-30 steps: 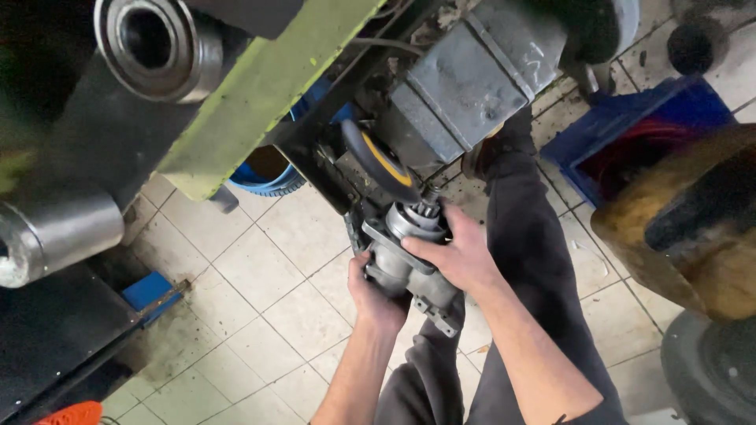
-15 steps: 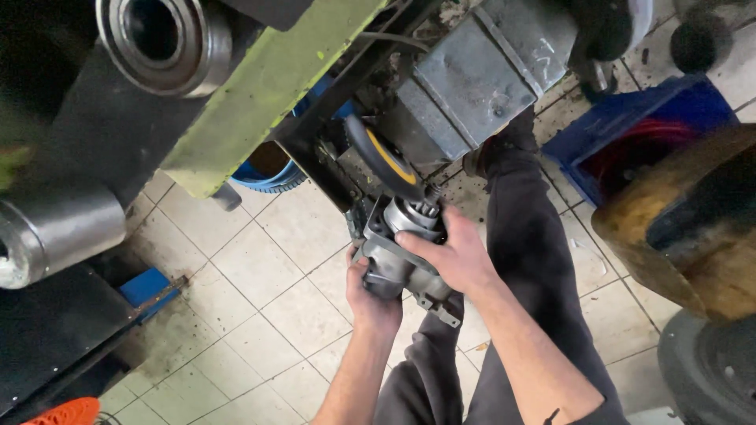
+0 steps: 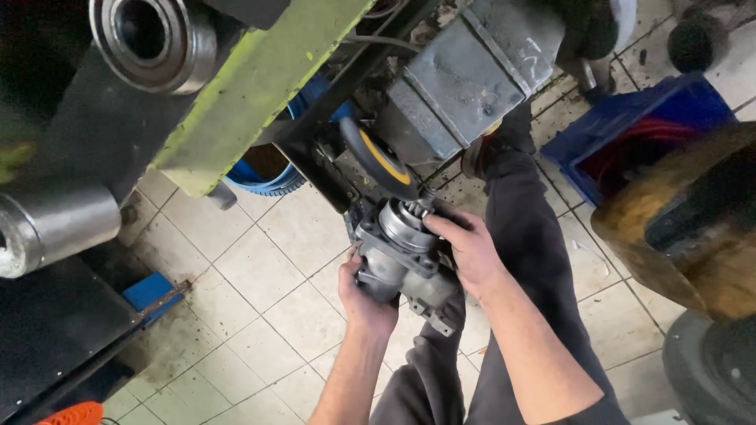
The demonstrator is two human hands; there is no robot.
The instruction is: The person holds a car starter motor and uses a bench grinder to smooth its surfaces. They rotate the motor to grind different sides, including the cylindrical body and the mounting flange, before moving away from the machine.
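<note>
A grey cast-metal motor housing is held above the tiled floor — gripped from below by the left hand; the right hand is wrapped over its upper end, its long axis pointing up towards the yellow-faced black grinding disc.

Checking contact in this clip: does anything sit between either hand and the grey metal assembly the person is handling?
Nothing visible does. The left hand grips the grey metal assembly from below, and the right hand wraps its upper side, both bare and touching it directly. The dark wheel with a yellow centre sits just above, apart from both hands.
</note>
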